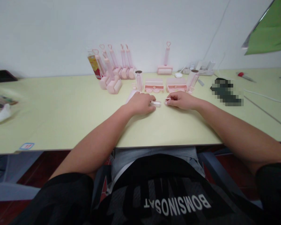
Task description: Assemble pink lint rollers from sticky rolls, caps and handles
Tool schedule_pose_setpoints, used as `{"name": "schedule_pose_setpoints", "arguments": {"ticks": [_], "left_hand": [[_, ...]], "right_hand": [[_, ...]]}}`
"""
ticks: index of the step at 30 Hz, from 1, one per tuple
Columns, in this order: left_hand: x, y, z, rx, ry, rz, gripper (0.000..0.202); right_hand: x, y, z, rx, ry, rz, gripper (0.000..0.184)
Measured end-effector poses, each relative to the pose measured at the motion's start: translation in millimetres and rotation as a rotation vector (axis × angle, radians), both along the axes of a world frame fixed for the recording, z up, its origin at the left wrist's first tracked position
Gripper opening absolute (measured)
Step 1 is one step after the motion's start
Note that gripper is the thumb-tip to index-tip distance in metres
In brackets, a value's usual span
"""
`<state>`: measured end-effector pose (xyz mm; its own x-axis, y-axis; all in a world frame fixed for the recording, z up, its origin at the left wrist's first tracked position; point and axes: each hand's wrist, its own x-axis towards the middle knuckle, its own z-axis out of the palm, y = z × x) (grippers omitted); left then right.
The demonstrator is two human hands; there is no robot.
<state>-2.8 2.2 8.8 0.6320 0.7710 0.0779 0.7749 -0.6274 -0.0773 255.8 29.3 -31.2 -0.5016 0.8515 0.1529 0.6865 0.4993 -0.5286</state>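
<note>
My left hand (143, 103) is closed around a clear plastic tube (157, 104), whose end points right, just above the table. Across a small gap, my right hand (181, 100) pinches a small pink piece (168, 100), perhaps heart-shaped, between thumb and fingers. A pale strip (131, 95) lies partly hidden behind my left hand. Just beyond my hands sit two pink box-like parts, one on the left (154, 86) and one on the right (176, 85), both facing me. A clear upright cylinder (139, 81) stands by the left one, another cylinder (193, 79) by the right.
Several pink rollers with heart-topped handles (114, 87) stand at the back left beside a yellow-red carton (94, 65). One more roller (165, 69) is against the wall. A power strip (201, 68), a pixelated dark object (226, 91) and a red-tipped tool (242, 75) are rightward.
</note>
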Motion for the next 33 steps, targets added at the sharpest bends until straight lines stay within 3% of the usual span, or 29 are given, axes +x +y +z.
{"name": "schedule_pose_setpoints", "arguments": {"ticks": [17,28,33], "left_hand": [[-4,5,-4.8,0.044,0.016,-0.041,0.035],[-3,2,-0.8,0.057,0.027,-0.074,0.029],[-4,0,0.6,0.068,0.034,-0.073,0.031]], "right_hand": [[0,-2,0.4,-0.044,-0.008,0.022,0.036],[-10,-6,1.0,0.097,-0.127,0.031,0.020],[-11,-8,2.7,0.101,-0.017,0.070,0.021]]}}
